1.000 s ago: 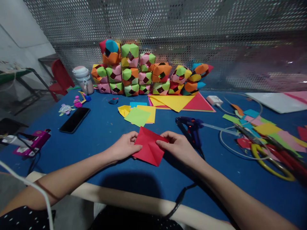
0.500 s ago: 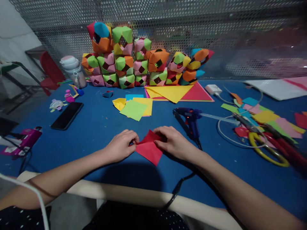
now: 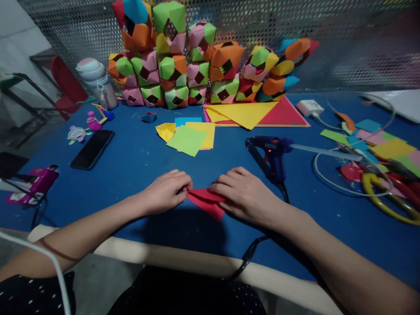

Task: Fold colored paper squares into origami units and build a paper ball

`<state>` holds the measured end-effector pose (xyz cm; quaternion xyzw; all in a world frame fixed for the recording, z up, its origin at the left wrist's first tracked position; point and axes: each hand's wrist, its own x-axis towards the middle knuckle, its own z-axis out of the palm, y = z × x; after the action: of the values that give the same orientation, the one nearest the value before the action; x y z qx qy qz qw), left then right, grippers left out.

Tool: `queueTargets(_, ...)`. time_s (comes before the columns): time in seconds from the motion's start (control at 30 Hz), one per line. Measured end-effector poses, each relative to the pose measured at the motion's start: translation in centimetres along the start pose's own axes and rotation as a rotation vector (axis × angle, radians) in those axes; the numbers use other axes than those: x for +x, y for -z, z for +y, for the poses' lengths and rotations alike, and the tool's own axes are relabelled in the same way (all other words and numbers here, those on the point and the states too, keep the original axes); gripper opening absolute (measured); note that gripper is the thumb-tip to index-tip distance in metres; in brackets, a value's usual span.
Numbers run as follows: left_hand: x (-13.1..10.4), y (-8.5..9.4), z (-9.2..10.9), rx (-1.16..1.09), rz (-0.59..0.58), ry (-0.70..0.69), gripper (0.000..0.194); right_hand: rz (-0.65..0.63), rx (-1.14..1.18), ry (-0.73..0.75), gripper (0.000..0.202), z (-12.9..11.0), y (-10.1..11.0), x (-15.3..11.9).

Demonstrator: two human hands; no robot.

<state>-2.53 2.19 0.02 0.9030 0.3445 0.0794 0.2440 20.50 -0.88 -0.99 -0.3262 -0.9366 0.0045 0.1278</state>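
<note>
A red sheet of paper (image 3: 208,204) lies on the blue table between my hands, its far corner folded down toward me. My left hand (image 3: 172,189) pinches the sheet's left corner between thumb and fingers. With fingers bent over the fold, my right hand (image 3: 241,192) presses and holds the right side, covering that corner. Just beyond the hands are a green paper square (image 3: 187,141), a yellow paper square (image 3: 207,134) and a folded yellow paper piece (image 3: 166,131). A blue glue gun (image 3: 275,153) with a glue stick lies right of my right hand.
Stacked folded-paper balls (image 3: 173,72) stand along the back by a perforated metal screen. A phone (image 3: 92,148), a bottle (image 3: 98,83) and a purple box (image 3: 34,186) are at left. Yellow-handled scissors (image 3: 370,192), paper scraps (image 3: 390,148) and a white charger (image 3: 309,107) occupy the right.
The red paper's raised far corner has been folded down toward me. My right hand has flattened over the fold, while my left hand keeps its pinch. The view has tilted downward.
</note>
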Motion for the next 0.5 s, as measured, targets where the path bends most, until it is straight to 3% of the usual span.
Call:
queueTargets(0.37, -0.3, 0.9, -0.3, 0.066, -0.089, -0.069, 0.013, -0.017, -0.131, 0.116, 0.025, -0.9, -0.6, 0.0)
queueTargets(0.5, -0.3, 0.9, -0.5, 0.07, -0.097, -0.094, 0.015, 0.049, -0.108, 0.123, 0.029, -1.1, -0.9, -1.0)
